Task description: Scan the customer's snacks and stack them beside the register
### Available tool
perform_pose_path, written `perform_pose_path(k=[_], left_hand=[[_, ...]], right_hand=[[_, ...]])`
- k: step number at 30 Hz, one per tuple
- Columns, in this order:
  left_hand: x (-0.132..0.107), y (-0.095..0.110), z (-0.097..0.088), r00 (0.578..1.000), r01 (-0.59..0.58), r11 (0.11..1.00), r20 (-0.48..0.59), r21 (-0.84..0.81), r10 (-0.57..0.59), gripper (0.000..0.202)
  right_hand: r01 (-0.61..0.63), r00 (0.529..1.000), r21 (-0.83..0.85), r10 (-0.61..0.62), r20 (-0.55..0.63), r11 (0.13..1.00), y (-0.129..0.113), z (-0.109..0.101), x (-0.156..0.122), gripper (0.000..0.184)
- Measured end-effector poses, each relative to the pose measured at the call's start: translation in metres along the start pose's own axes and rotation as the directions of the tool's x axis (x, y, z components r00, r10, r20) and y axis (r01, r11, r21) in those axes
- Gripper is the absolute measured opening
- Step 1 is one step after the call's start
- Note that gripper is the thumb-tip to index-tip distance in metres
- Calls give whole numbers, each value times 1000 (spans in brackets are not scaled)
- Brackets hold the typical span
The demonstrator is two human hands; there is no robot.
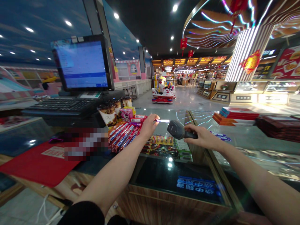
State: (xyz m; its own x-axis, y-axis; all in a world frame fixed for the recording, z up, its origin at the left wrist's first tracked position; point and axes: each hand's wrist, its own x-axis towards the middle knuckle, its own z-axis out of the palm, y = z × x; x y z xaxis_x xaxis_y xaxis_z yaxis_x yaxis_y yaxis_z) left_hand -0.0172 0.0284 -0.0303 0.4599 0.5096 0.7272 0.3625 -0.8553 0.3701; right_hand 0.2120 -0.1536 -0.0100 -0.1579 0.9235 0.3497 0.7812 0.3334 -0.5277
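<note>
**A:** What are the hands doing?

**B:** The left hand (148, 126) pinches a slim purple-and-white stick (162, 120) between its fingertips, held out over the glass tabletop (164, 115). The right hand (202, 137) wraps closed around the grip of a black handheld barcode scanner (179, 130), whose head sits just beside the stick.

**A:** Anything hard to make out?

**B:** Glare washes out the stick's markings, and a pixelated patch (85, 143) hides whatever lies left of the mentos rolls (123, 136) beside the left hand.
</note>
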Motion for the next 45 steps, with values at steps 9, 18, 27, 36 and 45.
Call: perform_pose_path(k=[9,18,27,36,45], left_hand=[[1,-1,3,996,89,993,3,-75,-89,15],[7,-3,8,869,450,705,85,-548,-488,21],[5,19,0,675,656,300,361,-693,-644,21],[7,20,0,637,671,244,377,-700,-672,15],[6,20,0,647,671,282,357,-685,-674,15]], right_hand=[[1,1000,-21,-2,-25,1000,1,1,0,47],[8,999,-9,-8,-46,1000,2,1,0,44],[34,999,-27,-35,-28,999,-2,3,0,39],[46,999,-2,-46,-23,999,-5,3,-1,36],[40,999,48,-41,16,998,-11,2,-1,33]])
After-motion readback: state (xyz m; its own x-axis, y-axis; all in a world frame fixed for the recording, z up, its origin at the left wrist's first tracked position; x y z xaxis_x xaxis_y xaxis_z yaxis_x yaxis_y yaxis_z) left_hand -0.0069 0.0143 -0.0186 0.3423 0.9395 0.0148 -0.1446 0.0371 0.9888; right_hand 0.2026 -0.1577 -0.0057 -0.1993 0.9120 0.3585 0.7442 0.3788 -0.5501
